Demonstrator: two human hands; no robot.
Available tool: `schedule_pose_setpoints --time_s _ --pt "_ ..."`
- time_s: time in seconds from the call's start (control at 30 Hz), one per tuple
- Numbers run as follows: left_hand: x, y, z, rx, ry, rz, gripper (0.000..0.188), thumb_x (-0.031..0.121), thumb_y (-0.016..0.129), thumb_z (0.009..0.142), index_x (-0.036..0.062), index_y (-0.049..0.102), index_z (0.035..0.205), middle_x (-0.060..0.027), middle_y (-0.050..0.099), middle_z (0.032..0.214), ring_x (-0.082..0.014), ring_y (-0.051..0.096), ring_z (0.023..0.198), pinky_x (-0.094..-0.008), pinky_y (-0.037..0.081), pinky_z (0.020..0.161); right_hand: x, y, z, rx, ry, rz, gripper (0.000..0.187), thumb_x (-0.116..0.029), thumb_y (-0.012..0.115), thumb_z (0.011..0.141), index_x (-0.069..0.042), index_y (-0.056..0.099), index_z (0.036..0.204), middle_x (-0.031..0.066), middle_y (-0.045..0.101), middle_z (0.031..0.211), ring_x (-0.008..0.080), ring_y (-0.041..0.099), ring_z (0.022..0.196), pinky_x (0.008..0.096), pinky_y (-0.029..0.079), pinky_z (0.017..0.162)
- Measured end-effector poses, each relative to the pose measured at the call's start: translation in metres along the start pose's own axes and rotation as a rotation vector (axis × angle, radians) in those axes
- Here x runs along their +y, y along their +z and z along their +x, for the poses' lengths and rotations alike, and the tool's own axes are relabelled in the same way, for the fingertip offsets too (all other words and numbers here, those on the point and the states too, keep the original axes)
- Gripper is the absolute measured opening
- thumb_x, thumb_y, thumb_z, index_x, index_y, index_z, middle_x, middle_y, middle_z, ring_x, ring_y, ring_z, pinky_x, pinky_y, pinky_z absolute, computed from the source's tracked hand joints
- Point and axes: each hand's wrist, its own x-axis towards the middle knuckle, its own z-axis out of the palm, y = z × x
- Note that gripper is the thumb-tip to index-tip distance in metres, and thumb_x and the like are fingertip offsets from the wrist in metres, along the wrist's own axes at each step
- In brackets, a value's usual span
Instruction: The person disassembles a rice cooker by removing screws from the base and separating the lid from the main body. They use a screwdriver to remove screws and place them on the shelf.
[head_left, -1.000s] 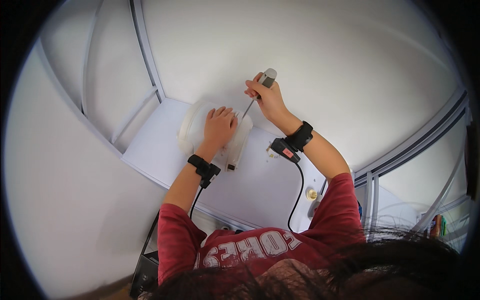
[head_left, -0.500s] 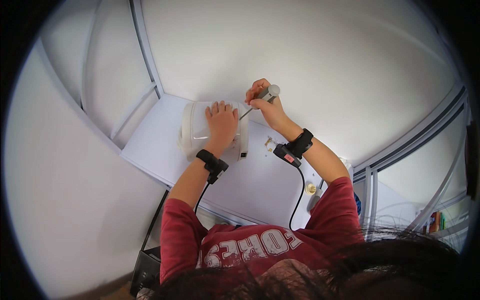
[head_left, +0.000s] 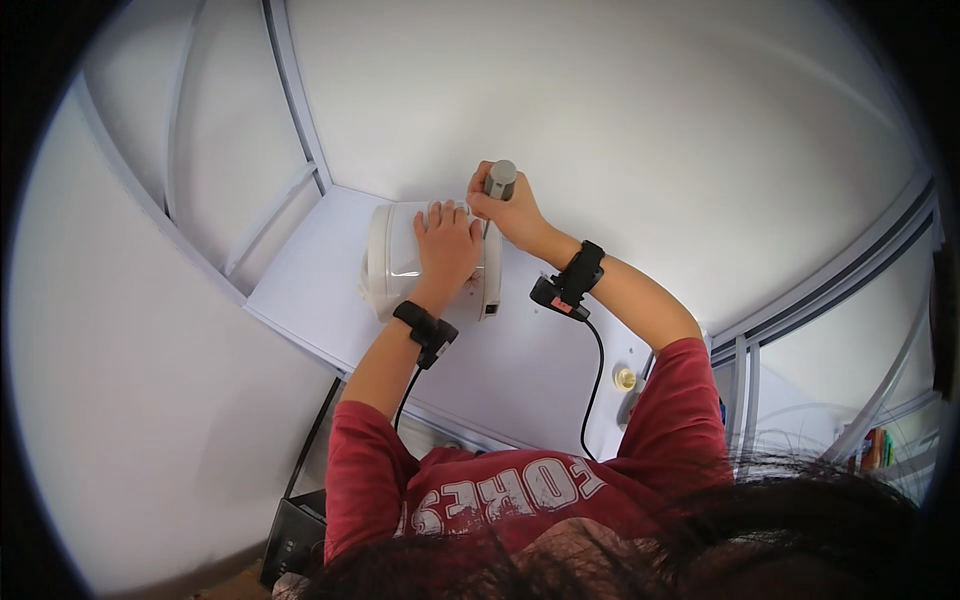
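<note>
A white rounded appliance housing [head_left: 403, 235] lies on the white tabletop. My left hand [head_left: 449, 248] is laid flat over its upper surface, fingers spread and pointing away from me. In my right hand [head_left: 516, 213] a screwdriver with a grey handle [head_left: 501, 180] is gripped. It stands nearly upright, with its shaft pointing down at the right end of the housing. The fingers partly cover the shaft, and I cannot make out where its tip sits.
Near my right sleeve a small gold-coloured round piece [head_left: 624, 378] rests on the tabletop [head_left: 500, 375], with tiny bits around it. Black straps and sensor boxes [head_left: 572, 285] sit on both wrists, with cables trailing down. A pale wall [head_left: 620, 110] rises behind the table.
My right hand has moved left, closer to the housing, and the screwdriver has gone from slanted to nearly upright. My left hand stays almost in place on the housing.
</note>
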Motion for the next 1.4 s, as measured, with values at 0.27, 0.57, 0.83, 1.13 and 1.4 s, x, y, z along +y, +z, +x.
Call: schedule_pose_setpoints --time_s 0.27,0.57,0.83,1.13,1.4 --pt "-0.002 0.001 0.001 -0.016 -0.02 -0.005 0.033 0.029 0.054 0.089 0.003 0.064 0.107 -0.0121 0.06 0.122 -0.0294 0.05 0.119 -0.0522 0.028 0.104 0.01 -0.003 0.007 0.031 -0.017 0.083 0.007 -0.002 0.058 0.079 -0.003 0.051 0.076 0.0024 0.053 0.069 0.0108 0.047 0.06 0.0254 0.038 0.054" --pt "-0.001 0.001 0.004 -0.028 -0.057 -0.041 0.032 0.025 0.057 0.084 0.0033 0.065 0.105 -0.0141 0.062 0.119 -0.0295 0.05 0.12 -0.0528 0.028 0.104 0.012 -0.004 0.021 0.013 0.109 0.158 0.007 -0.005 0.06 0.077 -0.004 0.053 0.077 0.0012 0.052 0.068 0.0093 0.047 0.06 0.025 0.038 0.054" --pt "-0.001 0.003 0.003 0.069 -0.037 -0.025 0.03 0.029 0.056 0.085 0.0042 0.068 0.098 -0.0136 0.063 0.115 -0.0298 0.051 0.118 -0.0526 0.028 0.103 0.01 -0.002 0.027 0.024 0.152 0.086 0.007 -0.004 0.058 0.076 -0.003 0.052 0.077 0.0017 0.054 0.07 0.0093 0.048 0.065 0.0256 0.04 0.059" --pt "-0.002 0.008 0.002 0.055 -0.034 -0.003 0.026 0.027 0.057 0.085 0.0041 0.067 0.094 -0.0127 0.065 0.107 -0.0293 0.053 0.116 -0.0513 0.03 0.101 0.02 0.014 0.027 0.078 0.085 -0.147 0.008 -0.007 0.061 0.08 -0.002 0.056 0.076 -0.0004 0.054 0.066 0.0083 0.047 0.06 0.0234 0.039 0.055" --pt "-0.016 0.012 -0.003 -0.117 -0.082 -0.411 0.032 0.026 0.057 0.085 0.006 0.064 0.109 -0.0122 0.062 0.116 -0.0291 0.051 0.117 -0.0536 0.027 0.103 0.02 0.035 0.002 -0.17 -0.208 -0.381 0.011 -0.008 0.062 0.075 -0.002 0.053 0.073 0.0004 0.052 0.061 0.0085 0.043 0.061 0.0296 0.041 0.054"
